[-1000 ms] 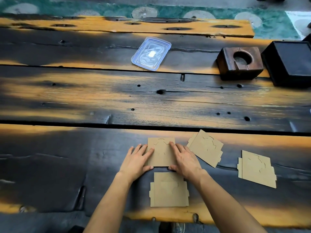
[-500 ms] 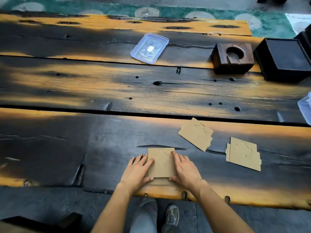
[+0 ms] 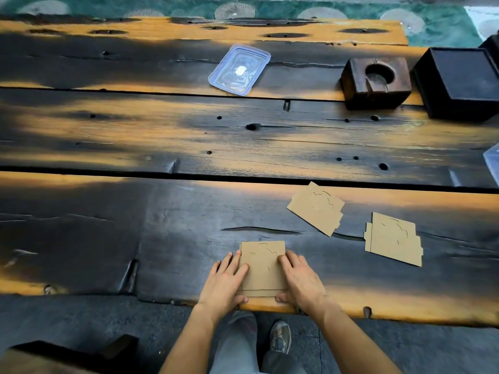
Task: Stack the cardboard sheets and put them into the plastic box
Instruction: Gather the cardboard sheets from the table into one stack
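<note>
Head view: cardboard sheets [image 3: 263, 268] lengthwise away.

The table [image 3: 113, 225] consists of wide dark planks running crosswise, with worn orange-yellow patches, knot holes and cracks. A deep gap between planks runs across, beyond the hands. A dark wooden block [image 3: 376, 81] with a round recess stands far forward and to the right of the hands; a black square box [image 3: 461, 82] sits just beside it, further right. Past the far table edge lies a green floor covering [image 3: 270, 9] with pale round motifs. Below the near edge is a grey floor [image 3: 81, 319]. Lighting is dim and uneven.
</note>
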### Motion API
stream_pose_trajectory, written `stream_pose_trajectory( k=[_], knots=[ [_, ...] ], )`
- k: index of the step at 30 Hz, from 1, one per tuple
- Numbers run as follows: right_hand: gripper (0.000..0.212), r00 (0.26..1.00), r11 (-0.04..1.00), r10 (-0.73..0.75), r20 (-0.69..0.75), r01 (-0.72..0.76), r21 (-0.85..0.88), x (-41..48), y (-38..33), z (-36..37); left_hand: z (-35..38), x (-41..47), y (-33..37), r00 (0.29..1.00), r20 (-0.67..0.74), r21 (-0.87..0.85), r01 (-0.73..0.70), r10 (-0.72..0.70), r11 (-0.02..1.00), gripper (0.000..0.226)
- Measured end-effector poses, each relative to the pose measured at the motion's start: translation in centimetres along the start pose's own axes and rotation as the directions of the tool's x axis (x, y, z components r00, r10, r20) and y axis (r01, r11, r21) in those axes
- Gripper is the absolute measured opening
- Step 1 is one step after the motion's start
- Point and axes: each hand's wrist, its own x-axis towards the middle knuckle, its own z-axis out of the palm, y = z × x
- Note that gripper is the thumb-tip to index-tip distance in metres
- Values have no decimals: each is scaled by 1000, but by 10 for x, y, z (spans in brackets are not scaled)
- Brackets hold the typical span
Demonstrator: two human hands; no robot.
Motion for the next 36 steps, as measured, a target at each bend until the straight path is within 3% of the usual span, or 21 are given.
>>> stream_pose_trajectory(
  k=[10, 25, 32, 36],
  knots=[
    [72, 998, 999, -18, -55, 20, 37, 8, 1, -1, -6, 9, -4, 999, -41, 12, -28, 28, 1000, 56],
    [72, 995, 997, 11, -102, -4, 76, 28, 3, -4, -26, 26, -25, 997, -50, 50, -53, 55, 997, 56],
    [72, 994, 991, -56, -97, 67, 113, 38, 4, -4, -34, 29, -33, 999, -41, -81, -23, 19, 996, 54],
    [71, 993, 994, -33, -110, 44, 101, 45, -2, -8, -41, 33, -35, 999, -21, -47, -43, 42, 998, 59]
  ],
)
